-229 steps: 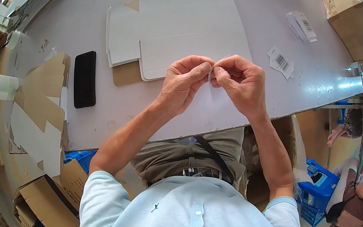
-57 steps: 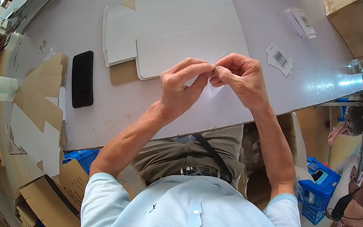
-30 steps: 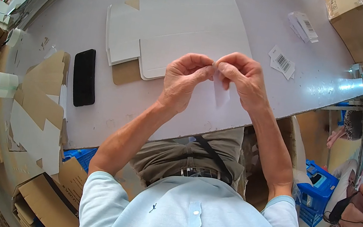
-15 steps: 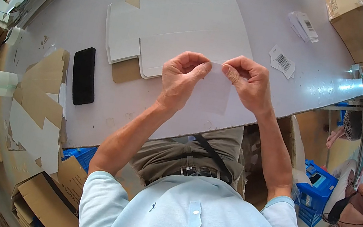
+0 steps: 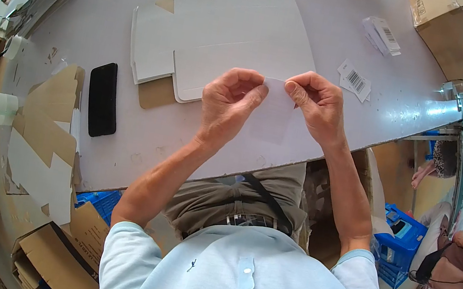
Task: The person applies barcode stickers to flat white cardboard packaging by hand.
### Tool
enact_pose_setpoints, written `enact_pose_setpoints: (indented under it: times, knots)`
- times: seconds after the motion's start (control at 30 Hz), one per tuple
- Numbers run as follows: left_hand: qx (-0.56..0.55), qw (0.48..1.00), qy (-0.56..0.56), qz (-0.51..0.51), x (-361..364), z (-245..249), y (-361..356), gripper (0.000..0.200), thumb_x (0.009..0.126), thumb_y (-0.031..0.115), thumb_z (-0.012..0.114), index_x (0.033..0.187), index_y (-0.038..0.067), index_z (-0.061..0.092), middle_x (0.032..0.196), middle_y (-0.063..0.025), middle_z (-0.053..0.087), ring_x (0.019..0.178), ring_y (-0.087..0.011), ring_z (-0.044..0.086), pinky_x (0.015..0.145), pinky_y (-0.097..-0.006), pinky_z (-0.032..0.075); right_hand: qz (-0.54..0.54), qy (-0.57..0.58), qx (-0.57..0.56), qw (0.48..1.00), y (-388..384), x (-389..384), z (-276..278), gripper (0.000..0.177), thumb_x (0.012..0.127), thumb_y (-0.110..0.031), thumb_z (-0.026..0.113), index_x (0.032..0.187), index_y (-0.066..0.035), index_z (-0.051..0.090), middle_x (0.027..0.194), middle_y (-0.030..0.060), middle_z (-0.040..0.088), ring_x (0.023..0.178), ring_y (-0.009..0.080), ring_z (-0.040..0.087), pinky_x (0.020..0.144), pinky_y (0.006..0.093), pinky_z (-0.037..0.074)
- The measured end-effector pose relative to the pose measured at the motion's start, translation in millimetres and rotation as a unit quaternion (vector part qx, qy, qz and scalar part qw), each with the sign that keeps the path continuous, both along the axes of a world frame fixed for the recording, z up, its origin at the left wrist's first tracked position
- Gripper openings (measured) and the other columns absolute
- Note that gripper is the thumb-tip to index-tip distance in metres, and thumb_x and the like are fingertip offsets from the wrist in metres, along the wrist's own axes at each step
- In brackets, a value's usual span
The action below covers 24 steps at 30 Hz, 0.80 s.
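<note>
A thin, pale, see-through plastic sheet (image 5: 272, 114), perhaps a small bag, hangs between my hands above the table. My left hand (image 5: 232, 104) pinches its upper left corner between thumb and forefinger. At the upper right corner, the thumb and fingers of my right hand (image 5: 317, 107) close on it in the same way. Behind my hands lie flat white cardboard box blanks (image 5: 233, 27), stacked with brown board showing at the edges. To the right of them are white barcode cards (image 5: 354, 79).
A black phone (image 5: 103, 99) lies left of my left arm. Beyond it are cut cardboard pieces (image 5: 52, 125) and a tape roll (image 5: 3, 109). More barcode cards (image 5: 382, 36) and a brown carton (image 5: 454, 38) are at back right. Blue crates (image 5: 400, 239) and seated people are off to the right.
The view has shifted slightly, so the table things sit a little further left. Both hands keep their pinch on the plastic sheet, with its top edge still stretched between them.
</note>
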<state>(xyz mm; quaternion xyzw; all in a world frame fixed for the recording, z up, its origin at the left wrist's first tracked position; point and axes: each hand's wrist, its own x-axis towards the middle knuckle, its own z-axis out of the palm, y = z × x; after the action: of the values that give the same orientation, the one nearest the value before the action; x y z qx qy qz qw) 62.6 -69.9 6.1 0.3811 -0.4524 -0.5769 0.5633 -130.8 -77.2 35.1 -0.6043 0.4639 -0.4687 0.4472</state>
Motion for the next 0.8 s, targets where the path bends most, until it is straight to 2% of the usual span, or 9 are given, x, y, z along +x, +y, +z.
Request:
enact_pose_setpoints:
  times: [0.17, 0.2, 0.23, 0.37, 0.4, 0.47, 0.57, 0.63, 0.8]
  knots:
    - [0.023, 0.999, 0.021, 0.008, 1, -5, -2, 0.014, 0.091, -0.005, 0.071, 0.104, 0.001, 0.071, 0.096, -0.0021, 0.071, 0.088, -0.0069, 0.067, 0.078, -0.0215, 0.055, -0.001, 0.034, -0.019, 0.999, -1, 8, 1, 0.012, 0.093, -0.013, 0.076, 0.095, -0.002, 0.072, 0.076, -0.0019, 0.066, 0.067, 0.0046, 0.056, 0.061, 0.0215, 0.047]
    - [0.023, 0.999, 0.020, 0.009, 1, -5, -2, 0.014, 0.091, -0.005, 0.071, 0.104, 0.001, 0.071, 0.096, -0.0021, 0.071, 0.088, -0.0069, 0.067, 0.078, -0.0215, 0.055, -0.070, 0.128, -0.142, 0.979, -2, 14, 8, 0.010, 0.091, -0.011, 0.077, 0.094, -0.003, 0.072, 0.076, -0.0005, 0.065, 0.066, 0.0065, 0.058, 0.060, 0.0228, 0.048]
    - [0.017, 1.000, 0.008, 0.021, 1, -5, -2, 0.014, 0.091, -0.005, 0.071, 0.104, 0.001, 0.071, 0.096, -0.0017, 0.071, 0.088, -0.0065, 0.066, 0.078, -0.0213, 0.055, -0.137, 0.217, -0.261, 0.931, -1, 18, 13, 0.009, 0.089, -0.010, 0.078, 0.093, -0.004, 0.072, 0.076, 0.0008, 0.065, 0.064, 0.0085, 0.059, 0.059, 0.0241, 0.049]
    - [-0.005, 0.998, -0.028, 0.059, 0, -7, -2, 0.014, 0.091, -0.006, 0.071, 0.103, 0.002, 0.072, 0.094, -0.0011, 0.072, 0.087, -0.0057, 0.066, 0.078, -0.0206, 0.055, -0.086, 0.175, -0.167, 0.966, 13, 25, 17, 0.008, 0.085, -0.006, 0.076, 0.091, -0.005, 0.071, 0.075, 0.0035, 0.063, 0.061, 0.0119, 0.060, 0.056, 0.0265, 0.050]
    - [-0.006, 0.998, -0.029, 0.056, -1, -8, -2, 0.014, 0.091, -0.006, 0.071, 0.103, 0.002, 0.072, 0.094, -0.0011, 0.072, 0.087, -0.0057, 0.066, 0.078, -0.0206, 0.055, -0.083, 0.201, -0.191, 0.957, 14, 28, 18, 0.007, 0.085, -0.004, 0.074, 0.091, -0.004, 0.071, 0.075, 0.0039, 0.063, 0.061, 0.0123, 0.061, 0.055, 0.0271, 0.050]
    - [-0.056, 0.993, -0.050, 0.096, -1, -10, -2, 0.011, 0.090, -0.003, 0.073, 0.099, 0.002, 0.071, 0.087, -0.0017, 0.072, 0.079, -0.0055, 0.066, 0.069, -0.0207, 0.054, -0.078, 0.227, -0.216, 0.946, 17, 32, 23, 0.006, 0.085, -0.003, 0.073, 0.091, -0.004, 0.071, 0.076, 0.0042, 0.064, 0.061, 0.0127, 0.062, 0.054, 0.0276, 0.050]
    - [-0.089, 0.987, -0.073, 0.115, -1, -14, -5, 0.011, 0.090, -0.005, 0.072, 0.099, 0.001, 0.071, 0.088, -0.0029, 0.072, 0.080, -0.0066, 0.067, 0.070, -0.0215, 0.055, -0.070, 0.265, -0.263, 0.925, 23, 37, 27, 0.006, 0.086, -0.003, 0.072, 0.092, -0.002, 0.070, 0.078, 0.0067, 0.067, 0.064, 0.0143, 0.066, 0.056, 0.0283, 0.053]
    - [-0.094, 0.988, -0.062, 0.106, -3, -11, -2, 0.012, 0.090, -0.006, 0.071, 0.100, 0.000, 0.071, 0.090, -0.0038, 0.072, 0.081, -0.0080, 0.068, 0.072, -0.0225, 0.057, -0.073, 0.179, -0.178, 0.965, 20, 40, 24, 0.008, 0.086, -0.002, 0.070, 0.093, 0.000, 0.071, 0.082, 0.0093, 0.072, 0.069, 0.0157, 0.070, 0.061, 0.0285, 0.056]
    - [-0.122, 0.988, -0.049, 0.079, -4, -13, -1, 0.015, 0.089, -0.009, 0.070, 0.102, -0.001, 0.072, 0.096, -0.0066, 0.072, 0.087, -0.0127, 0.071, 0.077, -0.0257, 0.060, -0.061, 0.122, -0.121, 0.983, 11, 40, 14, 0.011, 0.087, -0.001, 0.067, 0.095, 0.002, 0.073, 0.084, 0.0110, 0.074, 0.072, 0.0158, 0.072, 0.066, 0.0281, 0.059]
